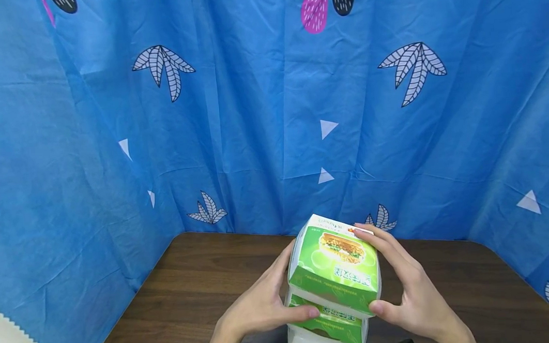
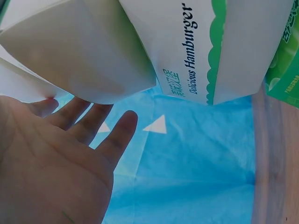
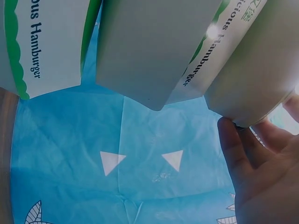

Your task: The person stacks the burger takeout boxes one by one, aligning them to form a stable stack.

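Note:
A stack of hamburger boxes stands near the front of the table in the head view. The top hamburger box [image 1: 334, 259] is green and white with a burger picture, and it sits tilted and turned over the second hamburger box [image 1: 333, 318]. My right hand [image 1: 416, 288] grips the top box, its thumb at the lower front corner and fingers at the upper right edge. My left hand [image 1: 263, 304] rests at the stack's left side with fairly straight fingers. Its thumb lies across the second box's front. Fingertips [image 2: 126, 119] appear beside the box in the left wrist view.
Under the second box, a white lower box [image 1: 323, 342] is cut off by the frame's bottom edge. The dark wooden table [image 1: 182, 285] extends to both sides. A blue patterned curtain [image 1: 248, 116] hangs behind and around it.

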{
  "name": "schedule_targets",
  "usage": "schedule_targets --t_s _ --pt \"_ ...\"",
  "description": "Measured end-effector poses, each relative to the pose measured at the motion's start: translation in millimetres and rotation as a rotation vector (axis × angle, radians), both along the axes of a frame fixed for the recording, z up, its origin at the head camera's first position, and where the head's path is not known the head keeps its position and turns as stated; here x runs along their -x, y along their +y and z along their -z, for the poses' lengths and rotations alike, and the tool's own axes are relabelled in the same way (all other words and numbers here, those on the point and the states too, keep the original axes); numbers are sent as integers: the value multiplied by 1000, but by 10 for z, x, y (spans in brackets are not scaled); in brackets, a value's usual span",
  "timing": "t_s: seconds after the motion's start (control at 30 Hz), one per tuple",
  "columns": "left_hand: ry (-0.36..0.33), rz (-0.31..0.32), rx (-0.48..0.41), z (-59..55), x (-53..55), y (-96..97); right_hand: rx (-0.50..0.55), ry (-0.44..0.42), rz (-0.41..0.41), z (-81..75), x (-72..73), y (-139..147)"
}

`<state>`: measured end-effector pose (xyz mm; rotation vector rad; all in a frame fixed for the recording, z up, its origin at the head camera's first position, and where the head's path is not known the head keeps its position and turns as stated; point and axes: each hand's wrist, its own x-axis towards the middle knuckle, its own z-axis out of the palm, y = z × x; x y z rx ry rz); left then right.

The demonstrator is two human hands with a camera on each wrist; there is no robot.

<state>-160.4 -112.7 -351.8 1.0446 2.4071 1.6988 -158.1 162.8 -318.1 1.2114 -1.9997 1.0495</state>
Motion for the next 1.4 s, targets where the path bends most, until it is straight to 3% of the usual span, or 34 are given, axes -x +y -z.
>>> schedule_targets --t_s 0.13,0.3,0.5,1.17,1.4 --pt "-20 23 -18 -3 11 9 -11 -8 -8 7 -1 4" --pt "-43 2 1 6 4 -5 -35 -29 -4 6 -11 7" --pt "-19 -41 46 5 -11 -12 -56 -50 -17 11 -11 7" --pt "8 -25 45 14 -16 -6 -45 -78 -30 16 -19 6" --pt "7 -48 44 8 -24 -46 -46 -71 -32 21 -21 11"
